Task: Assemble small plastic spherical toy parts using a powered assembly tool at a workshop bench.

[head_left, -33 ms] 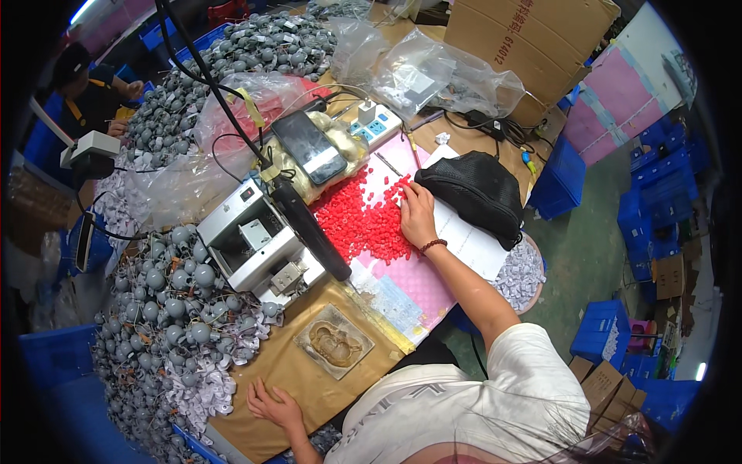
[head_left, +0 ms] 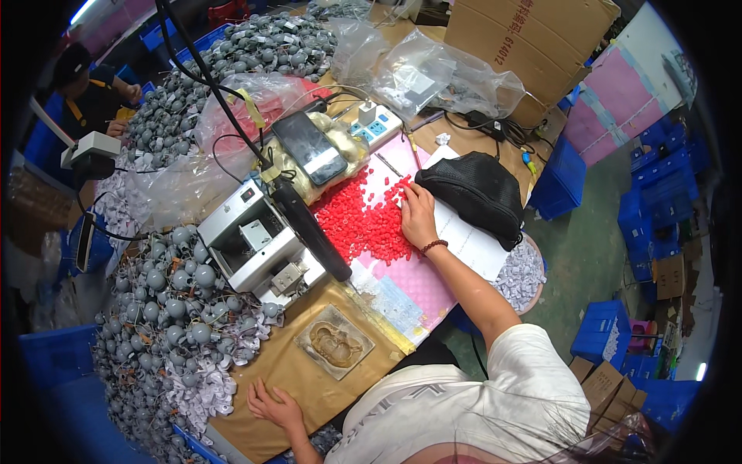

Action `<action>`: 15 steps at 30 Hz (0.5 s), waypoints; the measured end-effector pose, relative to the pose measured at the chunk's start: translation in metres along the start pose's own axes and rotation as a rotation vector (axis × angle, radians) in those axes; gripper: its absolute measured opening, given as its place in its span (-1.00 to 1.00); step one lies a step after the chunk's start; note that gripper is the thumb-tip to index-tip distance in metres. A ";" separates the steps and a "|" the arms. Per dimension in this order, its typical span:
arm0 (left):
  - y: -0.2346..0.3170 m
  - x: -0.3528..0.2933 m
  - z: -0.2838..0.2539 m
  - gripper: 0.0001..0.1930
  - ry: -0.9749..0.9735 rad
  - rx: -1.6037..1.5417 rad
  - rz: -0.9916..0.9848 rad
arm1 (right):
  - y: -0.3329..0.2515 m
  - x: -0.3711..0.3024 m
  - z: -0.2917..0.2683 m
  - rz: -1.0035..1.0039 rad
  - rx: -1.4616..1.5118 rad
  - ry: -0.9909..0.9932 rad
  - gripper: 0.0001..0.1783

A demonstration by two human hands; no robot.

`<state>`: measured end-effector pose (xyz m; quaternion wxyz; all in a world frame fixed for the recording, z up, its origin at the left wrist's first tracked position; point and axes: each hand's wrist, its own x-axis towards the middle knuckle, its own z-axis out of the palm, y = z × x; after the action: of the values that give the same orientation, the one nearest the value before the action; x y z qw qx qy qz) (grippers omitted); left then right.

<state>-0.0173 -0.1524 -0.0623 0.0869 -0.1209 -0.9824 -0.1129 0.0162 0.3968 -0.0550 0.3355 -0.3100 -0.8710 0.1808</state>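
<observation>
My right hand [head_left: 418, 218] lies at the right edge of a spread of small red plastic pieces [head_left: 357, 219], palm down. Its fingers are stretched forward and the fingertips touch the pieces; no piece shows held between them. On the brown table covering [head_left: 259, 357], my left hand [head_left: 276, 407] rests empty with its fingers apart. A square metal mould [head_left: 335, 341] with a rounded hollow is set between my left hand and the red pieces. Beyond it stands a white and grey machine [head_left: 259, 243] with a black bar across its right side.
Grey round parts with wires [head_left: 174, 294] heap up at the left, more at the back. A black mesh bag [head_left: 475, 195] and paper sheet [head_left: 473, 243] lie right of my hand. A phone [head_left: 309, 147], power strip [head_left: 376, 124] and hanging cables are behind. A co-worker [head_left: 89, 93] sits far left.
</observation>
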 end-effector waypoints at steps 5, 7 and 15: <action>-0.001 0.000 -0.001 -0.55 0.001 -0.008 -0.001 | -0.015 -0.004 -0.009 -0.094 0.099 -0.097 -0.62; -0.002 -0.001 -0.001 -0.55 0.003 -0.004 -0.002 | -0.026 -0.001 -0.013 -0.148 0.167 -0.154 -0.62; -0.003 -0.001 0.000 -0.55 0.013 -0.018 0.014 | -0.013 0.061 0.001 -0.161 -0.031 -0.072 -0.71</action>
<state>-0.0171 -0.1560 -0.0632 0.0931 -0.1280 -0.9798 -0.1220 -0.0259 0.4280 -0.0204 0.3125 -0.2372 -0.9073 0.1509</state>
